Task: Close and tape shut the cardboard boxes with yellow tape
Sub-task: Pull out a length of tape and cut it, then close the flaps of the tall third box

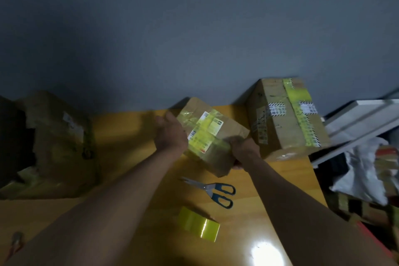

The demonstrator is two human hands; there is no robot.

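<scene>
Yellow tabletop [133, 134] carries a small taped box [212, 136]; left hand [170, 134] and right hand [244, 150] grip it, fingertips hidden. Scissors [212, 191] lie just nearer.

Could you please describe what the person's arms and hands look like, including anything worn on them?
Both forearms are bare as far as the frame shows: no sleeves reach into view. The left hand and the right hand wear no gloves, and no watch, bracelet or ring can be made out, though the picture is dim and somewhat blurred.
</scene>
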